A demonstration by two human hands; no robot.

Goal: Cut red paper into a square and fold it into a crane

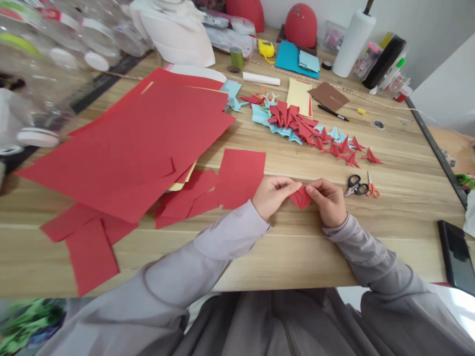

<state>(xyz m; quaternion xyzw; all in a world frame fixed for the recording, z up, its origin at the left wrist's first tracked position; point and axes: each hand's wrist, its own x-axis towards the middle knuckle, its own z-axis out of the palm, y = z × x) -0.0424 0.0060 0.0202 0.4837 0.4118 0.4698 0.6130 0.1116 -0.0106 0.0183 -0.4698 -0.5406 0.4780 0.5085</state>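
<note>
A small folded piece of red paper (301,199) is held over the table between my two hands. My left hand (275,194) pinches its left side between thumb and fingers. At its right side, my right hand (327,199) grips the edge in the same way. Crease lines run across the paper, and its lower end comes to a point. Just left of my left hand lies a flat red paper sheet (241,178). Beyond my hands, several folded red paper cranes (297,123) and light blue ones (284,132) sit in a cluster.
Large red sheets (148,133) are stacked at the left, with red offcuts (92,254) around them. Black scissors (356,185) and orange scissors (373,189) lie right of my right hand. A phone (458,257) rests at the right edge. Plastic bottles (44,89) crowd the far left.
</note>
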